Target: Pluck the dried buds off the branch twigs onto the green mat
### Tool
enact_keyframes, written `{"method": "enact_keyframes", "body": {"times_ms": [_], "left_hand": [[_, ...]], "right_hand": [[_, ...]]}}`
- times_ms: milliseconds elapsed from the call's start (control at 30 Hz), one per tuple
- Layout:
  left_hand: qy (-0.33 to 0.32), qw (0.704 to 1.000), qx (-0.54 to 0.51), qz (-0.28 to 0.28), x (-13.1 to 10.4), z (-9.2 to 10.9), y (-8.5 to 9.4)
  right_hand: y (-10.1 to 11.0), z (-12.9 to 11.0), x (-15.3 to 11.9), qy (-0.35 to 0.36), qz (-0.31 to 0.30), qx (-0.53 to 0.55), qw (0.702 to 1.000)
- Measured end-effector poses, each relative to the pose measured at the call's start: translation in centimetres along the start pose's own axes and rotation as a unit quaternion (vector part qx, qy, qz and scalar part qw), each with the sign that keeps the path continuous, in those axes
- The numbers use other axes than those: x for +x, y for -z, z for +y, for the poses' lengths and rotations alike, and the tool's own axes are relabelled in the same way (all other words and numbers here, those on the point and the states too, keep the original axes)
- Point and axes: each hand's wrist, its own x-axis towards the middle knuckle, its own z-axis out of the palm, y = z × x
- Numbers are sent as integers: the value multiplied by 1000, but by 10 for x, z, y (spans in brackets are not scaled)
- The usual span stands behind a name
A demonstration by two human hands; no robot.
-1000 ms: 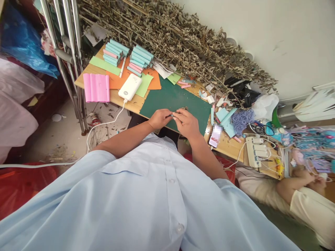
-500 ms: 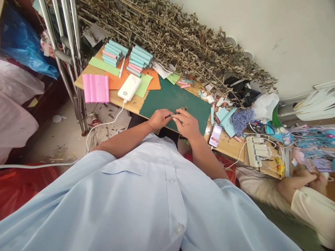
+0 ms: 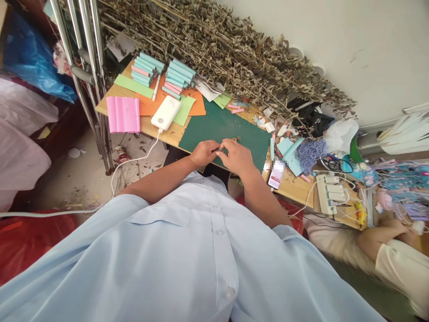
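Observation:
My left hand [image 3: 204,153] and my right hand [image 3: 237,155] meet over the near edge of a green cutting mat [image 3: 214,118]. The fingers of both are pinched together around something small, which they hide almost wholly. Just beyond my right fingertips lies a little heap of dry leaf crumbs [image 3: 237,139] on the mat. To the left, a white power bank [image 3: 166,112] with a cable rests on the table. A phone [image 3: 276,174] lies to the right of my right hand.
Rolled blue and pink paper tubes [image 3: 181,71] are stacked at the back left, near a pink paper sheet [image 3: 123,115]. Dried plant stalks [image 3: 217,49] run along the back. Metal crutches [image 3: 85,67] stand at the left. A power strip [image 3: 326,194] and another person's arm [image 3: 378,239] are at the right.
My right fingers have curled in closer over my left fingertips. The small thing between them, faintly visible before, is now more hidden.

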Motion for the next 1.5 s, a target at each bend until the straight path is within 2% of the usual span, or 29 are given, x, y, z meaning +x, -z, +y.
{"method": "enact_keyframes", "body": {"times_ms": [133,267,433,567,733,1000,1167,1367,1500], "left_hand": [[17,1000,0,6,0,1,-1],[24,1000,4,16,0,-1,-4],[40,999,12,24,-1,-3,-6],[39,999,17,21,0,-2,-6],[38,999,21,19,0,-2,-6],[43,999,16,20,1,0,-4],[40,999,20,23,0,0,-4],[30,999,18,25,0,0,-4],[29,999,14,30,0,-1,-5]], "right_hand": [[-4,16,-4,-1,57,78,995],[-9,45,-7,-46,113,97,988],[-26,88,-13,-129,139,69,979],[-45,106,-17,-168,143,108,969],[-59,101,-14,-172,142,143,964],[-59,86,-9,-168,81,63,980],[-58,90,-10,-179,62,87,978],[-59,99,-16,-189,69,142,969],[-61,102,-17,-168,67,135,974]]}}
